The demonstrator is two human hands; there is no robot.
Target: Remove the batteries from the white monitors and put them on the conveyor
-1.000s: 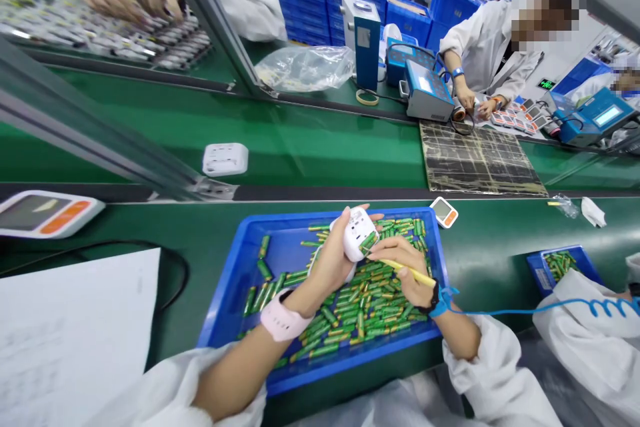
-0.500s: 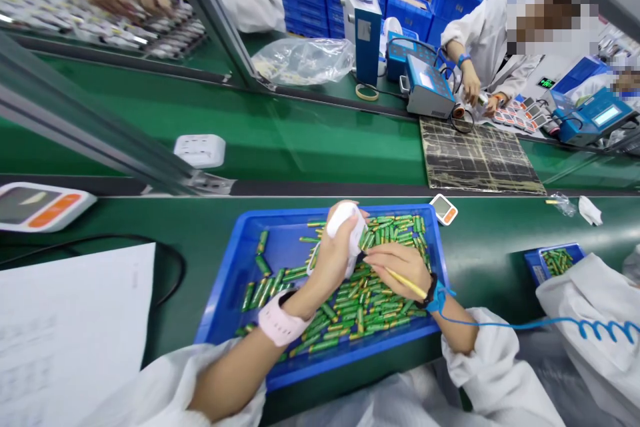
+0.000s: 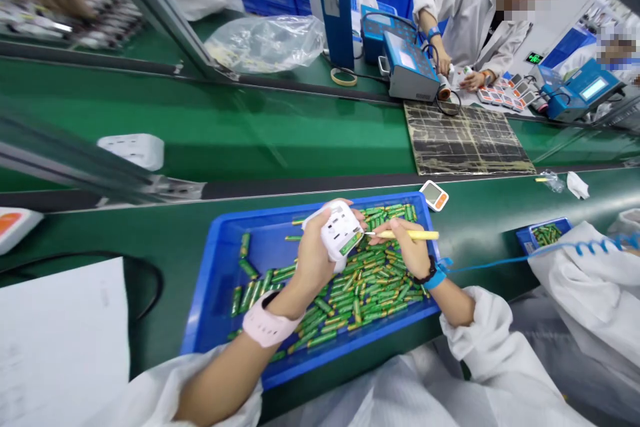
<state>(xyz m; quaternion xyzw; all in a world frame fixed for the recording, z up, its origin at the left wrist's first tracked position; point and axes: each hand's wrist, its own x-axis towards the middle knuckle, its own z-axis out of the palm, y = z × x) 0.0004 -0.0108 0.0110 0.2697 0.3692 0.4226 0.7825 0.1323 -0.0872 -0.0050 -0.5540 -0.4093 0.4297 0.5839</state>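
Observation:
My left hand is closed around a white plastic electronic device, its slotted back turned up and a green battery showing at its near right edge. In my right hand, a yellow-handled tool with a thin pale tip is pinched between the fingers. That tip is at the device's right edge, by the battery; whether it touches cannot be made out. Both hands are above a blue tray holding many loose green batteries. A blue coiled cord runs from the band on my right wrist.
A small device with a screen rests by the tray's far right corner. Paper and a black cable lie to the left. Metal framing crosses the far side. A co-worker handles parts beyond; a small battery bin is right.
The device has turned so its back and battery now face up. My right hand has shifted the tool to lie nearly level, tip toward the device. The camera view has swung slightly.

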